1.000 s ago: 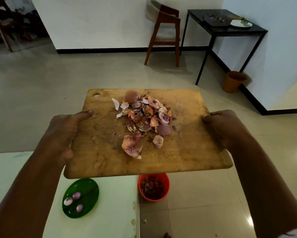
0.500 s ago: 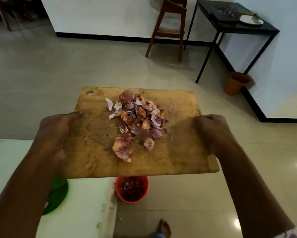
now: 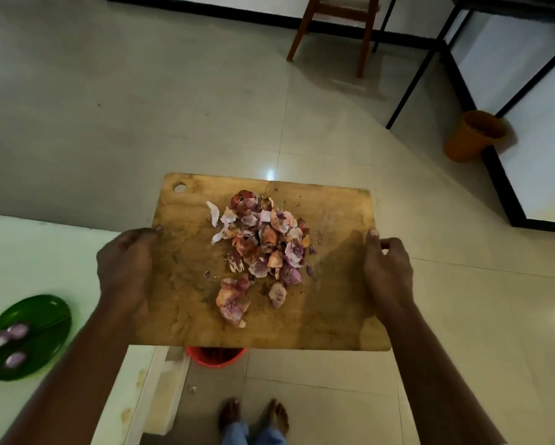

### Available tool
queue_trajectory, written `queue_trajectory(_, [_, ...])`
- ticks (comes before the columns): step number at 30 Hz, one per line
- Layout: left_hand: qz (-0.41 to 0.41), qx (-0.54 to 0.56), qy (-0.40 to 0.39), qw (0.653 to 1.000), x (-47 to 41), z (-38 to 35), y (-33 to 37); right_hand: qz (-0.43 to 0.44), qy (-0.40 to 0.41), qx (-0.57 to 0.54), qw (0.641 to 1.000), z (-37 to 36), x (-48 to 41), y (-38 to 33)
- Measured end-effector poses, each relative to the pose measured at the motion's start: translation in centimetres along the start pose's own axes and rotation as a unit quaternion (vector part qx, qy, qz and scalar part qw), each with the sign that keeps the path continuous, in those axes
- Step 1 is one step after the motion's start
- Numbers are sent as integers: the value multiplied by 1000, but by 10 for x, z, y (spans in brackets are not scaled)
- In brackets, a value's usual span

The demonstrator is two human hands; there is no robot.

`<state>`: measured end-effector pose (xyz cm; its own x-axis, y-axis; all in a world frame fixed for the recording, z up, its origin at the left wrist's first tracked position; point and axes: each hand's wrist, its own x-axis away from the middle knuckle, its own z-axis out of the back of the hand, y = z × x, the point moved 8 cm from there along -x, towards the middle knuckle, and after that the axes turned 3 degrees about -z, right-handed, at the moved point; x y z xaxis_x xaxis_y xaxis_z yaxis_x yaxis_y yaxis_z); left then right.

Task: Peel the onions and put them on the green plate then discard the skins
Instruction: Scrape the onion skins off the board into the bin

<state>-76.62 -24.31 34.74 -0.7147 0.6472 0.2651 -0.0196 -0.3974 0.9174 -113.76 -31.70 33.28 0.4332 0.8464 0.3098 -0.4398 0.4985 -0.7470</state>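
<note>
Onion skins [image 3: 260, 248], papery, on wooden board [image 3: 334, 309]; left hand [image 3: 125, 268], right hand [image 3: 387, 271] apparently grip edges.

Head cam, single wide-angle view: looks fwd & steeply down from close above left hand [image 3: 125, 268] and right hand [image 3: 388, 271]; rectangular wooden chopping board [image 3: 334, 309] between them sits mid-frame; bare feet [image 3: 253, 415] below hands.

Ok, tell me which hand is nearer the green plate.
Left. The left hand grips the left edge of the cutting board, just up and right of the green plate; the right hand grips the opposite edge, across the board.
</note>
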Motion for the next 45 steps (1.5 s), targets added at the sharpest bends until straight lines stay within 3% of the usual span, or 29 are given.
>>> queue_trajectory(5, [-33, -63, 17, 997, -22, -43, -76, -46, 46, 1, 998, -43, -41, 72])
queue_trajectory(10, [-8, -120, 24, 992, -38, -78, -183, -97, 54, 16, 994, -93, -71, 157])
queue_trajectory(14, [-20, -140, 60, 988, -58, -100, -246, -111, 58, 42, 991, -132, -91, 208])
queue_trajectory(20, [-15, -155, 47, 987, -82, -133, -352, -136, 73, 66, 986, -194, -108, 295])
queue_trajectory(27, [-10, -165, 40, 985, -101, -146, -415, -189, 71, 76, 976, -243, -114, 354])
queue_trajectory(33, [-56, -188, 1, 981, -99, -156, -449, -215, 53, 90, 971, -261, -115, 378])
queue_trajectory(38, [-181, -294, -26, 938, -69, -166, -456, -218, 39, 100, 970, -267, -117, 383])
queue_trajectory(42, [-367, -291, -178, 865, -21, -212, -453, -212, 35, 100, 972, -273, -121, 387])
queue_trajectory(45, [-366, -321, -206, 849, -17, -243, -463, -212, 33, 98, 972, -274, -125, 391])
